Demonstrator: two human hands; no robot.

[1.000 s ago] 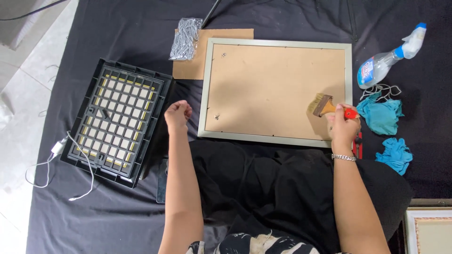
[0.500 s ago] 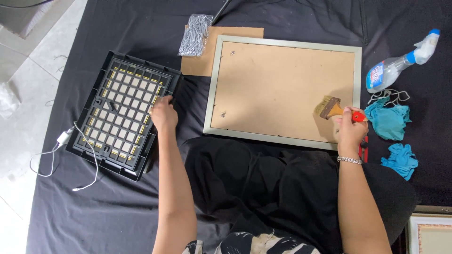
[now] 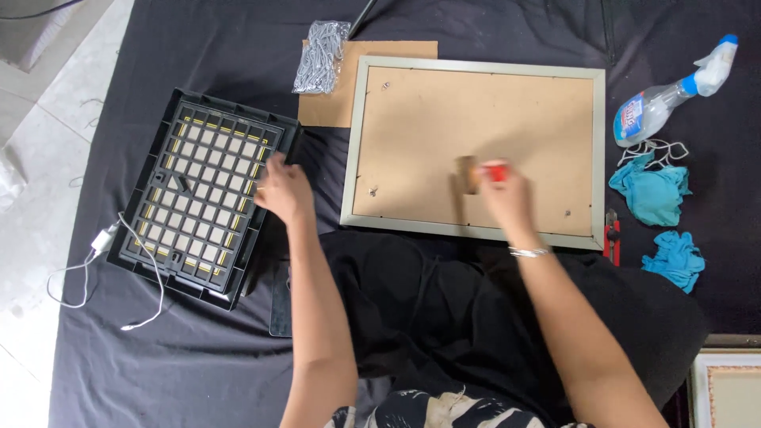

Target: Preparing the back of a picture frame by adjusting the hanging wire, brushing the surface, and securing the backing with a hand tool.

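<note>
Brown backing board [image 3: 476, 143] lies face-up in its frame [image 3: 599, 158] on the black cloth; I read my right hand [image 3: 507, 198] pinching a brush [image 3: 469, 174] mid-board — sweep partly done, I judge — left hand [image 3: 284, 192], loosely curled and empty, at the tray [image 3: 198, 190].
</note>
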